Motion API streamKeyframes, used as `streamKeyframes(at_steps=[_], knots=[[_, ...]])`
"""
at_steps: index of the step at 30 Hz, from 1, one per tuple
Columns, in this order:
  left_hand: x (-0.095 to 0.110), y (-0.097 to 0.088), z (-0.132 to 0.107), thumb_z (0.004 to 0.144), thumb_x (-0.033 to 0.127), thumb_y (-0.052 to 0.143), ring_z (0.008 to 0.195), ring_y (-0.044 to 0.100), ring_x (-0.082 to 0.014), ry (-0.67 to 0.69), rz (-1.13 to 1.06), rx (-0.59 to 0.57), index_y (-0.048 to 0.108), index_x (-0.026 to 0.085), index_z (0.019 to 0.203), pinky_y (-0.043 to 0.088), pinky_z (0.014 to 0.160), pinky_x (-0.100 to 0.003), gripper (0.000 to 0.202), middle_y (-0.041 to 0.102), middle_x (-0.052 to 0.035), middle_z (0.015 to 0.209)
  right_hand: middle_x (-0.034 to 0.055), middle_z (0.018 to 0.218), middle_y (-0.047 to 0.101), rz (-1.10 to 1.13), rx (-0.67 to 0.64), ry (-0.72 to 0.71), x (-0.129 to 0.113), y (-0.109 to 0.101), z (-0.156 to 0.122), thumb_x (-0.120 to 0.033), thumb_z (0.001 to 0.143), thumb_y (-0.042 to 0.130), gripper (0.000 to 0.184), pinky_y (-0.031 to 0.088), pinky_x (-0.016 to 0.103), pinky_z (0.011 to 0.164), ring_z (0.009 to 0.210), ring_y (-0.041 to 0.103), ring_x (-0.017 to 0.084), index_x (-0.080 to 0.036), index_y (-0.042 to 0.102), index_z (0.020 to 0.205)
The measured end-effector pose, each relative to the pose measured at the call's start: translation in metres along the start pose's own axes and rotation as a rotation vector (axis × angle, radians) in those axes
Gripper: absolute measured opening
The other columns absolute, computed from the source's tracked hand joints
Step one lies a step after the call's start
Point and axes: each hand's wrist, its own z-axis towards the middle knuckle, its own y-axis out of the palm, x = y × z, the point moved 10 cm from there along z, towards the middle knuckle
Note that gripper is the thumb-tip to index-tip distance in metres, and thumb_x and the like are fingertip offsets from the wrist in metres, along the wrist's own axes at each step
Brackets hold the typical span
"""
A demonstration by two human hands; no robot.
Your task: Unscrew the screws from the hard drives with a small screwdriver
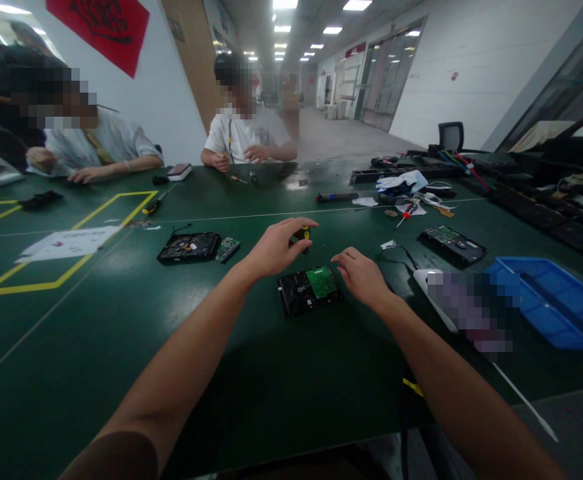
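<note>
A black hard drive point(296, 297) with a green circuit board point(322, 282) on top lies on the green table in front of me. My left hand point(276, 248) is closed round a small screwdriver with a yellow and black handle point(304, 233), held upright just above the drive's far edge. My right hand point(361, 275) hovers at the drive's right side, fingers curled loosely with nothing visible in them, close to the circuit board.
A second opened drive point(188, 247) with a loose green board point(228, 249) lies to the left, another drive point(454, 243) to the right. A blue tray point(551, 300) sits at the right edge. Two people sit across the table; tools and gloves point(401, 181) lie far right.
</note>
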Motion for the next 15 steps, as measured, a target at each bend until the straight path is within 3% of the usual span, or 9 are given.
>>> streamKeyframes(at_steps=[9,15], knots=[[-0.0023,0.0106,-0.0017,0.096,0.005,0.048,0.117,0.066,-0.0205,0.043,-0.115,-0.067,0.052,0.025,0.151,0.06,0.095,-0.038,0.059,0.064,-0.0093,0.14,0.0114,0.119,0.064,0.022,0.009,-0.008,0.0,-0.0008,0.0001,-0.011,0.1,0.05,0.03,0.049,0.034,0.086,0.101,0.064,0.022,-0.018,0.068,0.123],[-0.0009,0.0034,0.0004,0.096,0.016,0.062,0.104,0.067,-0.0195,0.024,-0.028,-0.03,0.062,0.025,0.14,0.059,0.093,-0.038,0.044,0.07,-0.0072,0.119,0.0095,0.112,0.066,0.075,-0.005,-0.032,-0.0071,-0.0024,0.0003,-0.026,0.105,0.049,0.024,0.05,0.034,0.088,0.099,0.064,0.021,-0.019,0.072,0.111]])
